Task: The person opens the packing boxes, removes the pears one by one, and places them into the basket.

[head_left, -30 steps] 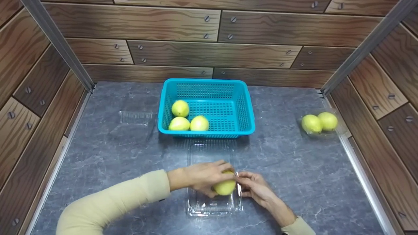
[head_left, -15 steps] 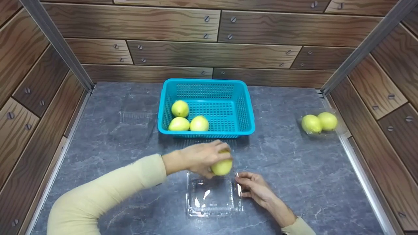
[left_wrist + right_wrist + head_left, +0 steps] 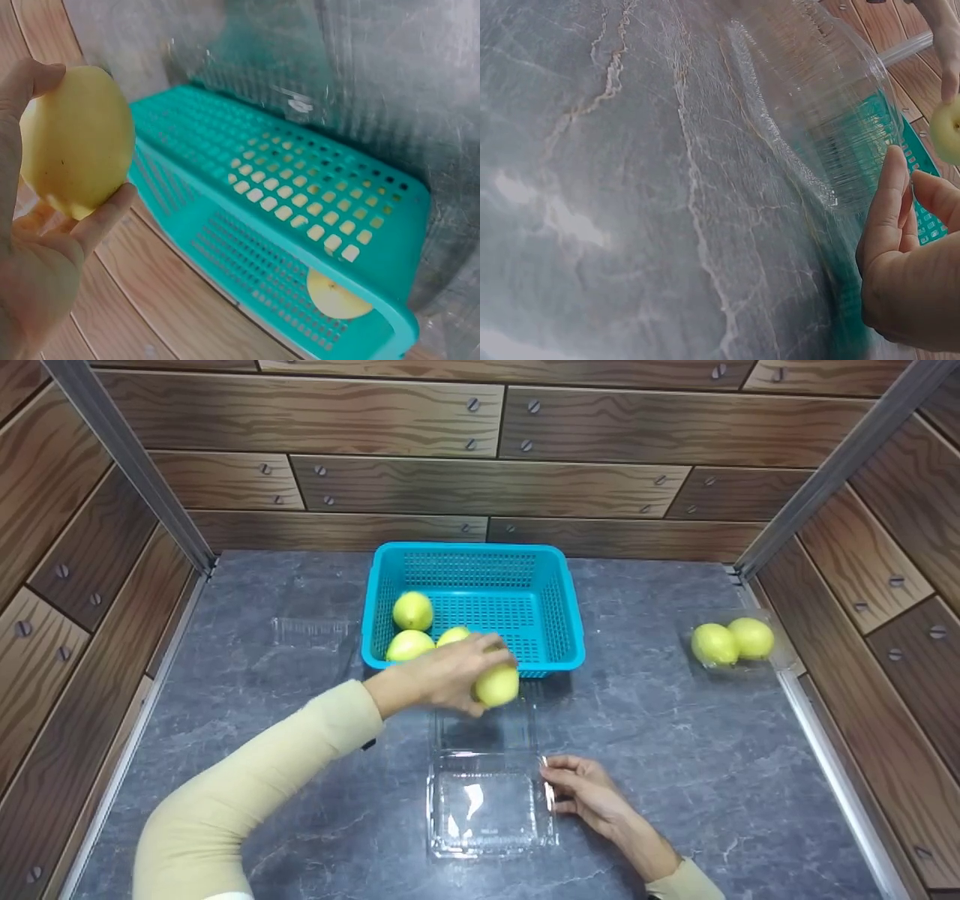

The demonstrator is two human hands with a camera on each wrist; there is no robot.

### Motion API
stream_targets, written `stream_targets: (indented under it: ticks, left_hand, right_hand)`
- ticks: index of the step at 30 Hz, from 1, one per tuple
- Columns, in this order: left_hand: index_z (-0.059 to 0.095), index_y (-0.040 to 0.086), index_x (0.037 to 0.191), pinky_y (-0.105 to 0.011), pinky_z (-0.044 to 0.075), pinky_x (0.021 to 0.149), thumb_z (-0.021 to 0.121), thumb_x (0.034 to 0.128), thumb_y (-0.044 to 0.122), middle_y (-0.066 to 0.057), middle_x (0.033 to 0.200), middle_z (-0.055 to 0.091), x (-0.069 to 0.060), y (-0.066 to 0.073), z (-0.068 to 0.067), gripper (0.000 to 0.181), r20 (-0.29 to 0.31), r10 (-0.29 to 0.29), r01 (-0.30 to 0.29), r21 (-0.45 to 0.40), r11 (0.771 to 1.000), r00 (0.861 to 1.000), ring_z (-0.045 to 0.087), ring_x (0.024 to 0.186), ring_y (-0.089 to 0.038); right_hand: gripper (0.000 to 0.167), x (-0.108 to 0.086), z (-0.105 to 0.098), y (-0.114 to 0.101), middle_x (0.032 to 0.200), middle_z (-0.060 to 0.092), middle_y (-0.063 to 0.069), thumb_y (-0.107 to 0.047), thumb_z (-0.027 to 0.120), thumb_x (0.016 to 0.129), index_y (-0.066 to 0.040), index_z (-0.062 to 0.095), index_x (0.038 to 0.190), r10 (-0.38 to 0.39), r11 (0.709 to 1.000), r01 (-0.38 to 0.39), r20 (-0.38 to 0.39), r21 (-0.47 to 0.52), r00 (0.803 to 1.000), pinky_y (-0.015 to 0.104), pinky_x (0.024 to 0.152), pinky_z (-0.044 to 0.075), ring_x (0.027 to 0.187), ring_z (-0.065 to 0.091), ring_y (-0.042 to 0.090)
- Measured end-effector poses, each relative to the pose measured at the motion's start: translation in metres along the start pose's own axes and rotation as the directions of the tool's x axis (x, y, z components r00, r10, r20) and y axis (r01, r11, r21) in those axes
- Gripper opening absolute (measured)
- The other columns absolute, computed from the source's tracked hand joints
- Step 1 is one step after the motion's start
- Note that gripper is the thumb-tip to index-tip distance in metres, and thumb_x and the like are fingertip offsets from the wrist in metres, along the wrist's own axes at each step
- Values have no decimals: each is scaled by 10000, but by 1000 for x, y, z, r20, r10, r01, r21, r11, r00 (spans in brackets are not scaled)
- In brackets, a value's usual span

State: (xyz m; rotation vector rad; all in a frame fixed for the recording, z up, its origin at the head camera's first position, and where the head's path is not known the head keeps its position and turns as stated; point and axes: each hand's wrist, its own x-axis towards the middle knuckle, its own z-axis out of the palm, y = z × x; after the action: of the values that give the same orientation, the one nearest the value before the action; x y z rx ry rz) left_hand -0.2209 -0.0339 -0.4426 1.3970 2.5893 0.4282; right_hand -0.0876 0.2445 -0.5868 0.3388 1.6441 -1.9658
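Note:
My left hand (image 3: 457, 671) grips a yellow-green apple (image 3: 496, 685) in the air, over the near rim of a teal basket (image 3: 559, 666). In the left wrist view, thumb and fingers curve round that apple (image 3: 79, 142). Down at the front, my right hand (image 3: 589, 791) pinches the right edge of a clear plastic clamshell box (image 3: 491, 810), whose lid lies spread toward the basket. The right wrist view shows the thumb and fingers of the right hand (image 3: 907, 247) on the clear rim. Nothing shows inside the box. Several apples (image 3: 412, 611) sit in the basket's left part, one partly hidden behind my left hand.
At the far right, two yellow-green apples (image 3: 733, 642) rest in another clear container near the side wall. A further clear plastic piece (image 3: 311, 630) lies left of the basket. Wood-patterned walls (image 3: 390, 480) enclose the grey marbled tabletop (image 3: 675, 750).
My left hand has lifted the apple out of the clamshell box and carried it away toward the basket. The right hand stays at the box's edge.

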Motion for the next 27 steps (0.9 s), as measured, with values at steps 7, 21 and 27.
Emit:
stream_targets:
  ticks: [7, 21, 27]
  left_hand:
    - [556, 141, 1454, -513, 546, 1149, 918, 785, 272, -147, 1466, 536, 15, -24, -9, 772, -30, -109, 107, -76, 991, 994, 570, 1344, -345]
    - [525, 124, 1483, -514, 570, 1094, 885, 829, 286, -142, 1455, 527, 41, -78, -9, 765, -103, -276, 261, -138, 956, 956, 571, 1294, -347]
    - [507, 139, 1505, -532, 557, 1106, 887, 834, 282, -150, 1495, 510, 45, -98, -5, 783, -119, -369, 346, -178, 921, 922, 560, 1327, -363]
  right_hand:
    - [87, 0, -1, -1, 905, 665, -71, -97, 709, 977, -141, 673, 1043, 1, 1000, -1, 10, -2, 1000, 216, 623, 648, 717, 635, 46]
    - [81, -1, -1, -1, 921, 659, -77, -112, 711, 982, -145, 675, 1046, 10, 1000, -10, 1, -10, 1000, 205, 615, 639, 728, 628, 41]
    - [83, -3, -1, 0, 923, 664, -78, -104, 706, 980, -154, 674, 1039, 1, 1000, -1, 10, -4, 1000, 208, 618, 635, 731, 631, 45]
